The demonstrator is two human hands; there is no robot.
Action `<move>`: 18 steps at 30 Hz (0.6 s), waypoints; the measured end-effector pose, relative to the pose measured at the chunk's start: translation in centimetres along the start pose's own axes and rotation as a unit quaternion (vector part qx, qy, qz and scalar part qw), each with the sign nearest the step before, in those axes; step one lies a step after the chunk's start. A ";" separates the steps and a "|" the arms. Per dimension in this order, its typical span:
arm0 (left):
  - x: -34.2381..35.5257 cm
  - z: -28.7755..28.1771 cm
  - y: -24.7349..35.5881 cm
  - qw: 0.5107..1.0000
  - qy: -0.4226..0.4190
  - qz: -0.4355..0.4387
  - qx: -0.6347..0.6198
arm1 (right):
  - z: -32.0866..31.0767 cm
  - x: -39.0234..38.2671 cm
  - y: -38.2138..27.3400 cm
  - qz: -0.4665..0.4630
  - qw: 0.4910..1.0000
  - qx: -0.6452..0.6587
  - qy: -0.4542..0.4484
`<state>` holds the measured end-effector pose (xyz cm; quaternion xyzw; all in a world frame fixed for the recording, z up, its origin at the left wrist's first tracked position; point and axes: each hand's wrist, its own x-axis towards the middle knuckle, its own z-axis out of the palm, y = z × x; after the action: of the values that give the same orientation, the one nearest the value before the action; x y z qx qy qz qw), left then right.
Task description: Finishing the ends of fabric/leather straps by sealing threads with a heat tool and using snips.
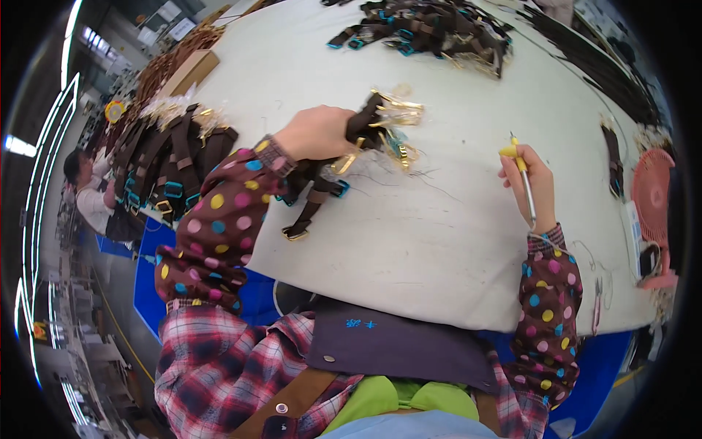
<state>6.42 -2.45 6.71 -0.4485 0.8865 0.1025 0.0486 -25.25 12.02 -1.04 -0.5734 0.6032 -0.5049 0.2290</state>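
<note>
My left hand (pixel 316 132) is closed around a bundle of dark brown straps (pixel 329 172) with gold clasps and blue tabs, lifted slightly off the white table (pixel 439 249). Wrapped gold clasps (pixel 398 110) stick out of the bundle just past my fingers. One strap end with a gold buckle (pixel 296 233) hangs down near the table's near edge. My right hand (pixel 532 179) is off to the right and grips a thin silver pen-like tool (pixel 523 179) with a yellow tip, held upright above the table. Both forearms wear brown sleeve covers with coloured dots.
A pile of the same brown straps (pixel 172 164) lies at the table's left edge, another heap (pixel 428 33) at the far side. A cardboard box (pixel 189 72) sits far left. At the right edge stand a small pink fan (pixel 651 194) and single straps (pixel 613 157). Another person (pixel 91 194) sits at left.
</note>
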 end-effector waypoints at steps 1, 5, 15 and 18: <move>0.5 0.6 -1.0 0.998 -0.047 -0.005 0.038 | 0.5 0.3 0.1 0.005 1.000 -0.005 -0.012; -0.5 -1.8 -3.0 0.994 -0.061 -0.045 0.075 | -1.0 -0.9 1.1 0.018 1.000 -0.012 -0.004; -16.1 -22.7 -19.3 0.860 0.221 -0.327 0.324 | -0.6 -0.9 1.9 0.072 0.996 -0.037 -0.023; -17.1 -19.6 -27.7 0.835 0.202 -0.400 0.320 | -0.4 -0.7 2.1 0.063 0.997 -0.039 -0.026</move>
<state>38.98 -9.38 24.99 -0.7342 0.6034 -0.3078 0.0460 -26.41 12.45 -2.94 -0.5557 0.6516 -0.4498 0.2536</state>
